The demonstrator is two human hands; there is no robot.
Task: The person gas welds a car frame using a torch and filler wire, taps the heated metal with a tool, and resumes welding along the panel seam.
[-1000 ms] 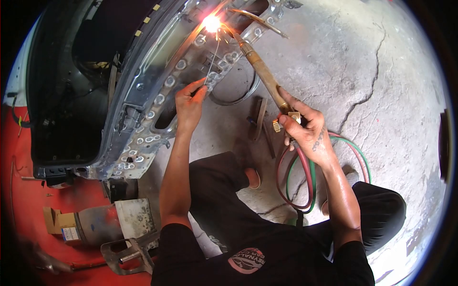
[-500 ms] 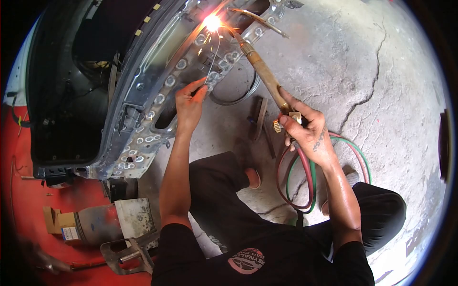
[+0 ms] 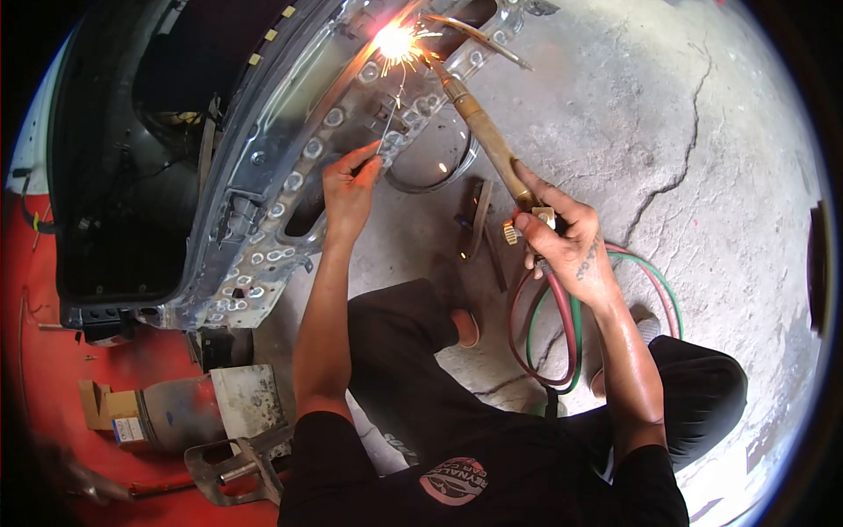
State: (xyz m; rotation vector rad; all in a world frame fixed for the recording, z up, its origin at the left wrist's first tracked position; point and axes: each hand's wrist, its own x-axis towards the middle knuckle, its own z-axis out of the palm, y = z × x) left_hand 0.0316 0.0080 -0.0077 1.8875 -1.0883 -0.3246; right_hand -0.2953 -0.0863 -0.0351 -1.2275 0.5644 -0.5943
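My left hand (image 3: pixel 351 189) pinches a thin wire rod (image 3: pixel 392 119) that runs up to a bright flame with sparks (image 3: pixel 397 42). The flame lies on a bare metal car body panel (image 3: pixel 313 149) dotted with round weld marks. Wrapped round the lower end of a brass torch (image 3: pixel 487 133), my right hand (image 3: pixel 566 233) has its thumb near the valve knob (image 3: pixel 509 232). The torch tip meets the glare, which hides the exact spot being heated. Red and green hoses (image 3: pixel 569 338) hang from the torch.
A wire coil (image 3: pixel 439 186) and metal strips (image 3: pixel 481 218) lie on the cracked concrete floor (image 3: pixel 702 228). At the lower left are a grey cylinder (image 3: pixel 183 411), a cardboard box (image 3: pixel 121 408) and a metal clamp-like piece (image 3: pixel 237 472) on a red surface (image 3: pixel 53 360). My bent knees flank the hoses.
The sparks at the flame have spread wider, and some glowing bits now fall toward the wire coil and floor strips. Both hands and the torch stay nearly in place.
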